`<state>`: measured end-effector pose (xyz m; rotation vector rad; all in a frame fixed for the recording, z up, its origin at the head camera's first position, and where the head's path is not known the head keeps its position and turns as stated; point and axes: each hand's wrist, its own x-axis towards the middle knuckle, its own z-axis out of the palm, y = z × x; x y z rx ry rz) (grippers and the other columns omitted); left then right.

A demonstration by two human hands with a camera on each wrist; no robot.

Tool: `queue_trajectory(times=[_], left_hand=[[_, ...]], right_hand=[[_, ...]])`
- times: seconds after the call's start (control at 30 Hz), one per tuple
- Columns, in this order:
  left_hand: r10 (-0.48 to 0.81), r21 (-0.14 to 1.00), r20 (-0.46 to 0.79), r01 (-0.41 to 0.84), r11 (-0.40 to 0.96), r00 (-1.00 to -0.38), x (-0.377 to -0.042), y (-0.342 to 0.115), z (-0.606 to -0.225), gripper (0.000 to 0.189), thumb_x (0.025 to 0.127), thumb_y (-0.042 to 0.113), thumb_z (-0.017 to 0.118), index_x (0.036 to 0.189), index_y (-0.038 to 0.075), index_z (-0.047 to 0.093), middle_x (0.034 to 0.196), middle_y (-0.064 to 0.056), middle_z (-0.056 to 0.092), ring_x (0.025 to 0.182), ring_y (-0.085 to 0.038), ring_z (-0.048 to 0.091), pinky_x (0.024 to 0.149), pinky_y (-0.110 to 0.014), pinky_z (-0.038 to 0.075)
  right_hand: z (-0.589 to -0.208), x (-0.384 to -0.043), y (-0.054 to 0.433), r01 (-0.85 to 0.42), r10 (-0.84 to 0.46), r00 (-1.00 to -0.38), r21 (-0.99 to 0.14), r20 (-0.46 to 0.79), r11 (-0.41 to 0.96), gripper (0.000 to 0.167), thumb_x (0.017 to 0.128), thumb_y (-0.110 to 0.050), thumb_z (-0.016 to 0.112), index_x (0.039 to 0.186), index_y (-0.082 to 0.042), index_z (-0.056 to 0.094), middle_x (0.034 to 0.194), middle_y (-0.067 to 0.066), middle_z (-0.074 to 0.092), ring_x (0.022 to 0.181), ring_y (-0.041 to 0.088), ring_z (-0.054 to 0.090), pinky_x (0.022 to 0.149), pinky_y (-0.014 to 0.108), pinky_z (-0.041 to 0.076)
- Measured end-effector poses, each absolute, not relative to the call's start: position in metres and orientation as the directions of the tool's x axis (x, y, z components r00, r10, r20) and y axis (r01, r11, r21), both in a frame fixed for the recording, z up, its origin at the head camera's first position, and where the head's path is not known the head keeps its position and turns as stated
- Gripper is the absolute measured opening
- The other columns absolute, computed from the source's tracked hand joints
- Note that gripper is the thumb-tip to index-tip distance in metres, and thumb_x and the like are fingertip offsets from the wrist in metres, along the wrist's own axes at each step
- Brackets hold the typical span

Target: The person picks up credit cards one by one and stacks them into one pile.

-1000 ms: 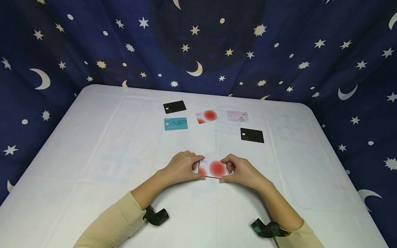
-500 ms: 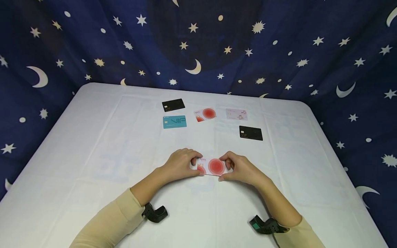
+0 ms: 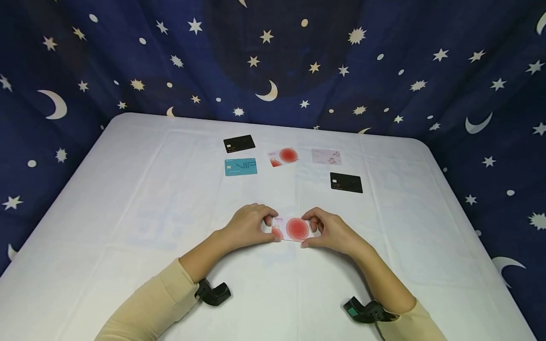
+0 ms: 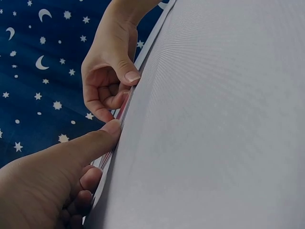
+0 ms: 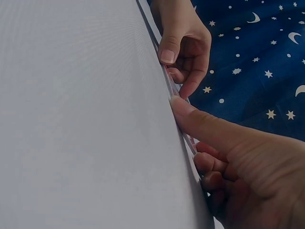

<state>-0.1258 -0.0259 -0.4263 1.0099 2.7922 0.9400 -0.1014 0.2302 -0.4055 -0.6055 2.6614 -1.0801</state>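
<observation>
A white card with red circles [image 3: 290, 229] lies near the middle of the table in the head view, between both hands. My left hand [image 3: 249, 228] pinches its left end, thumb on the near edge and index finger on the far edge. At the right end, my right hand [image 3: 334, 233] grips it the same way. Seen from the side in the left wrist view, several thin edges [image 4: 125, 109] show under the fingers, like a small stack of cards. The right wrist view shows the layered edges [image 5: 172, 86] between the two thumbs.
Beyond the hands lie a black VIP card [image 3: 239, 143], a teal VIP card [image 3: 241, 166], a white card with red circles [image 3: 283, 157], a pale pink card [image 3: 326, 157] and another black card [image 3: 346, 183]. A white cloth covers the table [image 3: 149, 227]; a starry curtain [image 3: 192, 61] hangs behind.
The head view has shifted slightly upward over the scene. Both hands keep their hold on the white-and-red card at the same place, and the other cards lie unmoved.
</observation>
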Motion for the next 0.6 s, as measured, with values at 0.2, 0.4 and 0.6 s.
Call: queue_trajectory(times=[0.2,0.4,0.6], left_hand=[[0.591,0.545,0.162,0.571,0.614,-0.790,-0.1273,-0.0278,-0.4221,0.052,0.068,0.042,0.081,0.107,0.012,0.065,0.078,0.012,0.053,0.078,-0.008,0.050,0.079,-0.029,0.042],[0.608,0.577,0.155,0.571,0.584,-0.778,-0.1286,-0.0277,-0.4217,0.059,0.067,0.044,0.082,0.110,0.009,0.063,0.078,0.010,0.053,0.077,-0.008,0.048,0.078,-0.028,0.042],[0.605,0.633,0.140,0.541,0.554,-0.784,-0.1285,-0.0288,-0.4229,0.061,0.069,0.043,0.081,0.112,0.005,0.061,0.079,0.007,0.053,0.078,-0.009,0.048,0.077,-0.026,0.042]], right_hand=[[-0.4020,-0.1033,0.2277,-0.298,-0.443,-0.896,-0.698,-0.031,0.651,0.055,0.063,-0.027,0.088,0.107,-0.010,0.059,0.079,-0.002,0.051,0.068,0.011,0.045,0.061,0.021,0.039],[-0.4031,-0.1045,0.2307,-0.278,-0.441,-0.896,-0.724,-0.040,0.631,0.057,0.064,-0.030,0.087,0.110,-0.010,0.060,0.079,-0.001,0.052,0.065,0.009,0.042,0.059,0.021,0.037],[-0.4065,-0.1082,0.2373,-0.227,-0.424,-0.904,-0.786,-0.049,0.575,0.053,0.067,-0.028,0.086,0.110,-0.008,0.061,0.075,0.001,0.054,0.058,0.006,0.038,0.055,0.020,0.034]])
